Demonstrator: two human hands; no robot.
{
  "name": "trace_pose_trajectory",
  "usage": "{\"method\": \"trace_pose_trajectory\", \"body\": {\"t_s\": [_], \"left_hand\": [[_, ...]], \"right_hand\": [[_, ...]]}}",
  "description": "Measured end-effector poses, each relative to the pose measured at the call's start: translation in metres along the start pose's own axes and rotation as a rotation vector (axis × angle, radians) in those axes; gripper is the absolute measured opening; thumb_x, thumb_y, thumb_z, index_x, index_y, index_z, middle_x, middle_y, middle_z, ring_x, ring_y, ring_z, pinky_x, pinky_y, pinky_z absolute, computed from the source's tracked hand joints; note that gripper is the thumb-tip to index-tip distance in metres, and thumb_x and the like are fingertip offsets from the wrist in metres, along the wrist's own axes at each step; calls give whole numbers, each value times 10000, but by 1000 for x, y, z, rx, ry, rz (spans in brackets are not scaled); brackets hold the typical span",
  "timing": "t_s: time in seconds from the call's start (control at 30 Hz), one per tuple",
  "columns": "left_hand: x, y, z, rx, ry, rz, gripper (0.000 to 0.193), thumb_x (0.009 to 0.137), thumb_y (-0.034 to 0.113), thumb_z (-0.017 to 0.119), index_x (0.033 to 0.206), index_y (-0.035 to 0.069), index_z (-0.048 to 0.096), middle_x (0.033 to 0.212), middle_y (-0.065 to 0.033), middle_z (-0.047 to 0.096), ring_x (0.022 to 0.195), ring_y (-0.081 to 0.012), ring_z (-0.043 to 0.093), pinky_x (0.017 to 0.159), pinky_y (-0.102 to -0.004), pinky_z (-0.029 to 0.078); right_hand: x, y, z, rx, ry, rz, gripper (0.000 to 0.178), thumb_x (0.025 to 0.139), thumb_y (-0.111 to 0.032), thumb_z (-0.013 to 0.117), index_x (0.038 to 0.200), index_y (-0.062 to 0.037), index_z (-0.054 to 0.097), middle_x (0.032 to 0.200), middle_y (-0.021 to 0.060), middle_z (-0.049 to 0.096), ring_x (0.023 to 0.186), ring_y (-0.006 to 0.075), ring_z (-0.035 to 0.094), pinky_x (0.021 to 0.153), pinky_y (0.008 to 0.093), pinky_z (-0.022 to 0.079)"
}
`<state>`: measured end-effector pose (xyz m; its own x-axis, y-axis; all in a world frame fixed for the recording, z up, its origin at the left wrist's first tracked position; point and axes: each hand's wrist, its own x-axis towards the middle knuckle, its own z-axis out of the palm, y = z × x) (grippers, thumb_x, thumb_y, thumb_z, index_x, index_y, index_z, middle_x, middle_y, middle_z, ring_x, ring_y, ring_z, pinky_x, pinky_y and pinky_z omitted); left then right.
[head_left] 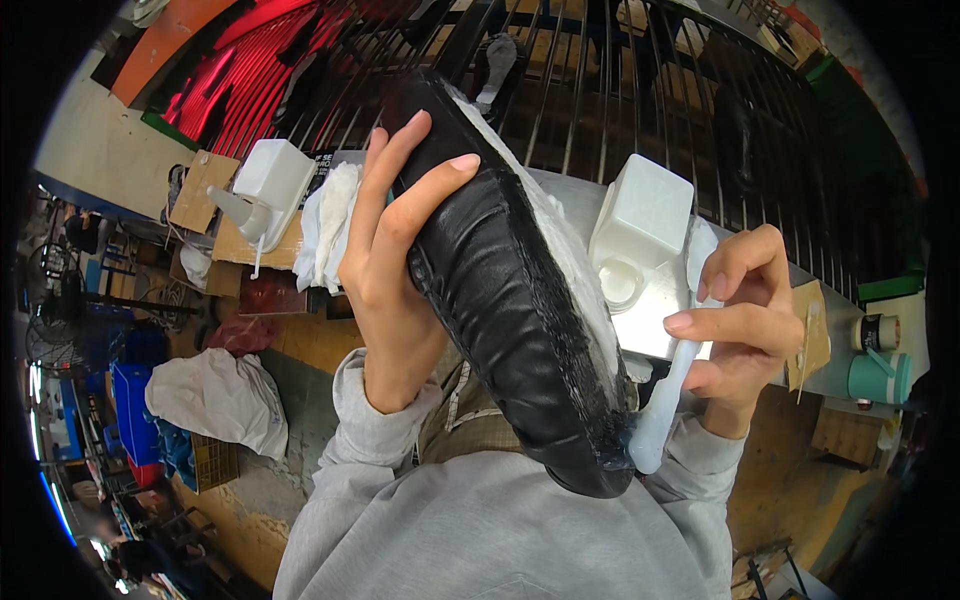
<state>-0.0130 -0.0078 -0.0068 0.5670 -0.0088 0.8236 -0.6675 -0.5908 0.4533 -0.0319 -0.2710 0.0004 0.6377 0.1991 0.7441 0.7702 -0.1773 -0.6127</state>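
A black leather shoe upper point(490, 270), wrinkled along its side and with a whitish underside, slants across the middle. My left hand point(385, 270) is closed around it from the left, two fingertips lying on the leather. Pinched between the thumb and fingers of my right hand point(745, 320) is a whitish, translucent brush point(660, 415). Its lower end touches the shoe's edge near the end closest to my body, where the surface looks wet. Just behind the shoe, a white plastic container point(642, 215) with a round mouth lies on a metallic surface.
A conveyor of metal bars point(575, 90) spans the far side, carrying dark shoe parts, with red light at left. A white bottle with a spout point(270, 185) and white cloths point(328, 225) sit left. A teal jug point(880, 375) stands right; a white sack point(220, 400) lies lower left.
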Motion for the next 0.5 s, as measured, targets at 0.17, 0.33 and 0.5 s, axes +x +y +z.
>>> {"method": "trace_pose_trajectory", "body": {"t_s": [0.17, 0.33, 0.5], "left_hand": [[-7, 2, 0, -68, -88, -160, 587, 688, 155, 877, 1224, 78, 651, 1373, -221, 584, 1283, -453, 546, 1121, -523, 395], [-11, 8, 2, -234, -163, -336, 594, 686, 48, 866, 1238, 55, 646, 1387, -218, 573, 1266, -365, 579, 1059, -407, 462], [-18, 9, 3, -402, -253, -426, 594, 690, -13, 844, 1243, 39, 633, 1400, -220, 555, 1252, -326, 591, 1030, -373, 480]], "right_hand": [[3, 2, -1, 12, -7, -13, 484, 496, -460, 929, 888, -192, 834, 874, -11, 474, 806, 150, 482, 671, 275, 343], [8, 9, 6, 53, 8, -72, 484, 495, -462, 929, 885, -192, 835, 867, -9, 476, 800, 150, 488, 673, 277, 345], [14, 11, 7, 102, -12, -97, 477, 498, -447, 941, 887, -193, 835, 868, -7, 478, 800, 153, 490, 676, 282, 350]]}}
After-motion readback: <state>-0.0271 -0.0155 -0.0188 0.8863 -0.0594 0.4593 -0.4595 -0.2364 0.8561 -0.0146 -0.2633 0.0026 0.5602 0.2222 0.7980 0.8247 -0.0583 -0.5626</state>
